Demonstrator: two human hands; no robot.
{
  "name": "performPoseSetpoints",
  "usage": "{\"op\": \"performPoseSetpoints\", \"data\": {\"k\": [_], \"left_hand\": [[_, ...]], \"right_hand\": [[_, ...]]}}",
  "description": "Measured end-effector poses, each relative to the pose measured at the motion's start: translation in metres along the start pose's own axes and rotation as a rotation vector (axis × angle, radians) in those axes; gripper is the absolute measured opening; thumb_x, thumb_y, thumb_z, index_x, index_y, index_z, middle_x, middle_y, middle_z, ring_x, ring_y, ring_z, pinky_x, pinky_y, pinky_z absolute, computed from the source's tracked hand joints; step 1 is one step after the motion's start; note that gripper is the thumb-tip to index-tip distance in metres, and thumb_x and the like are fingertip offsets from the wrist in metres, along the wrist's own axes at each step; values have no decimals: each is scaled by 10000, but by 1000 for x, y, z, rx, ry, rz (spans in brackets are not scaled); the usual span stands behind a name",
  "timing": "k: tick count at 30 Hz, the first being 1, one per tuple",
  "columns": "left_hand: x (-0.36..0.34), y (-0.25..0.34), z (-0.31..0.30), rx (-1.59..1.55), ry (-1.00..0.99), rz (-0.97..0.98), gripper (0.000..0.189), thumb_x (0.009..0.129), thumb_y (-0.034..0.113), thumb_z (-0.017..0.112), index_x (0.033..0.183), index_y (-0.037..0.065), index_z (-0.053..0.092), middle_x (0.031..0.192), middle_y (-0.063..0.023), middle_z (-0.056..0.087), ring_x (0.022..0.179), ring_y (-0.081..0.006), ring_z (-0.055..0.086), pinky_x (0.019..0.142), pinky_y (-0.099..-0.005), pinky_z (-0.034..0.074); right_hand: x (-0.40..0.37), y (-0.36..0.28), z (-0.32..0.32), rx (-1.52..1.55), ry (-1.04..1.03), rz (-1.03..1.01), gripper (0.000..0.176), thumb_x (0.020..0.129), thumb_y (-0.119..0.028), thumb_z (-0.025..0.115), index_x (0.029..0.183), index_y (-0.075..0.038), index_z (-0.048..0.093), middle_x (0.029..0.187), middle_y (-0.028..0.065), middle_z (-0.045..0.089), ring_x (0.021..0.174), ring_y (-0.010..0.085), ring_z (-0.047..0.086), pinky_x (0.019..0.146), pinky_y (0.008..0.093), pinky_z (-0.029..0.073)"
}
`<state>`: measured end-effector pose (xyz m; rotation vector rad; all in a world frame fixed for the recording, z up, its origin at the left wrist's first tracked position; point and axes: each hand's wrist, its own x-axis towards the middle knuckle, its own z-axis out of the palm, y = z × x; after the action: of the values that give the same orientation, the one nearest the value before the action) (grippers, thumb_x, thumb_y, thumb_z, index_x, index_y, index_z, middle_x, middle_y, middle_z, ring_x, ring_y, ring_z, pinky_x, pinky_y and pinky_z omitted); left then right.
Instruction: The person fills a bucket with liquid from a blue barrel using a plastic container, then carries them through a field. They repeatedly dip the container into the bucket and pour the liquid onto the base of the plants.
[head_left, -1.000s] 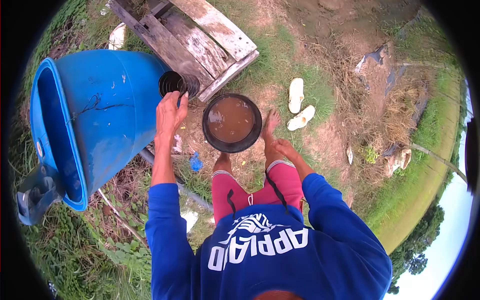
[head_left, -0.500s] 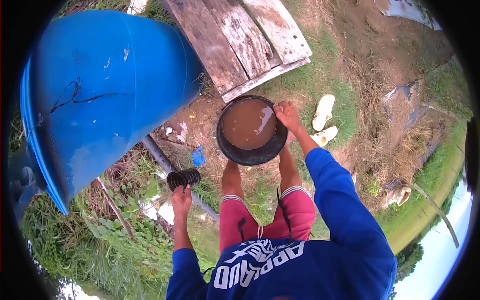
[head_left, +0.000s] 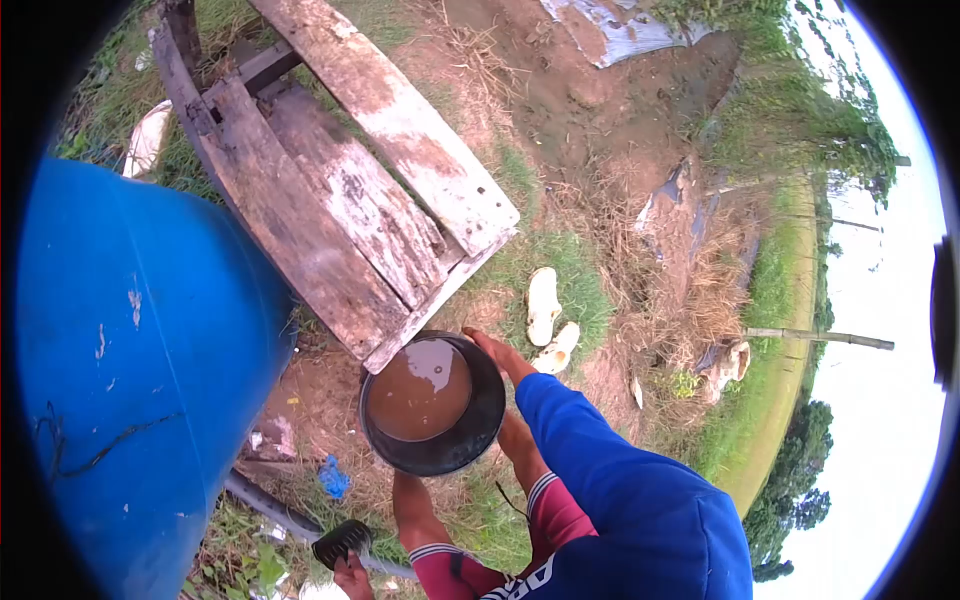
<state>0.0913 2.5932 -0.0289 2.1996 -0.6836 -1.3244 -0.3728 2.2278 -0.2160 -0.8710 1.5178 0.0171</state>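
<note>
My right hand [head_left: 490, 350] grips the upper right rim of a black basin [head_left: 486, 410]. Brown water [head_left: 420, 395] fills much of the basin, with a bright reflection on its surface. At the lower left, my left hand [head_left: 352, 575] is closed on a black ridged container [head_left: 342, 543], held apart from the basin and near a grey pipe. The basin's upper left edge is close to the front corner of a wooden bench [head_left: 370, 200]. The left sleeve is out of view.
A large blue barrel [head_left: 140, 360] fills the left side. Pale clogs [head_left: 543, 308] lie on the grass right of the basin. A grey pipe [head_left: 270, 508] and a blue scrap [head_left: 333, 477] lie on the ground below left. A pole [head_left: 820, 338] stands at the right.
The view has swung toward the right, so the bench and basin appear lower and further left. Both hands keep their holds, and the water's reflection has changed shape.
</note>
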Motion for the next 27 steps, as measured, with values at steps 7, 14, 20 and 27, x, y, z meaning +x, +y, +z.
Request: {"op": "performPoseSetpoints", "data": {"k": [7,14,20,27], "left_hand": [[35,-8,12,248,-147,-76,364,898,219,608,1091,-91,607,946,-178,632,836,-268,529,760,-393,437],[49,-10,21,302,-175,-3,431,896,237,590,1144,-116,578,1099,-259,610,996,-352,558,901,-421,429],[47,3,21,306,-184,-12,444,895,245,585,1149,-119,571,1129,-274,604,1025,-367,567,924,-422,427],[33,38,19,274,-171,-26,434,895,250,587,1132,-113,572,1103,-259,605,994,-353,566,893,-412,429]], "right_hand": [[-3,21,0,910,-90,545,562,937,-548,413,1095,-61,645,970,91,707,778,234,651,816,374,516],[15,69,13,300,88,253,543,933,-452,463,1316,-67,481,1328,133,524,1219,245,476,1058,344,301],[-12,43,11,-108,345,204,735,859,-666,351,1256,-96,591,1441,271,343,1360,425,266,1118,499,162],[-95,-27,16,200,597,56,625,883,-547,534,797,62,644,723,122,629,698,195,584,616,379,464]]}}
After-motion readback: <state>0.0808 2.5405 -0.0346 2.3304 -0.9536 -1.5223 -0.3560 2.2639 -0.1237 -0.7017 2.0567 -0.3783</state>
